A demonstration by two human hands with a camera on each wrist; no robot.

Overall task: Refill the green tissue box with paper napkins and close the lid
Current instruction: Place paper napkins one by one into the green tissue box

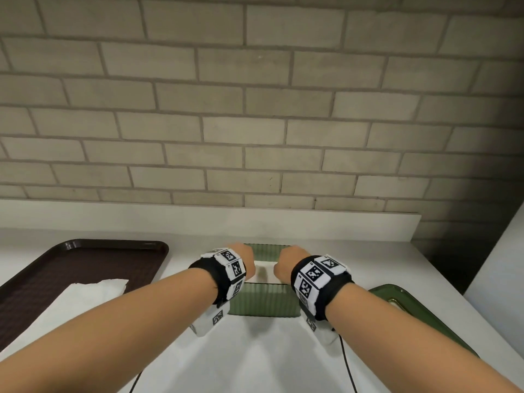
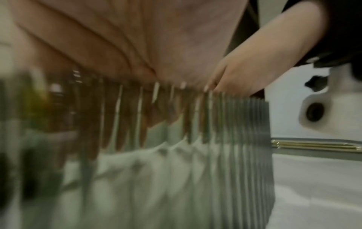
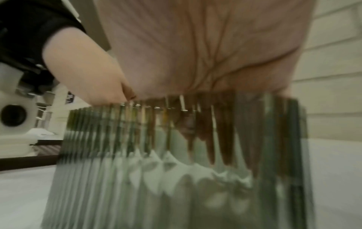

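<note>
The green ribbed tissue box [image 1: 263, 300] stands open on the white counter, directly in front of me. My left hand [image 1: 245, 260] and right hand [image 1: 289, 262] both reach down into it from above, side by side. Through the see-through wall, the left wrist view shows my left hand [image 2: 137, 38] with its fingers pointing straight down onto the white napkins [image 2: 156, 178]. In the right wrist view my right hand [image 3: 195, 46] does the same on the napkins [image 3: 186, 186]. A strip of napkins [image 1: 265, 272] shows between my hands. The green lid [image 1: 402, 310] lies flat to the right of the box.
A brown tray [image 1: 71, 259] sits at the left with more white napkins [image 1: 82, 296] on it. A brick wall rises behind the counter's raised back ledge. The counter ends at the right, near a white panel [image 1: 499, 265].
</note>
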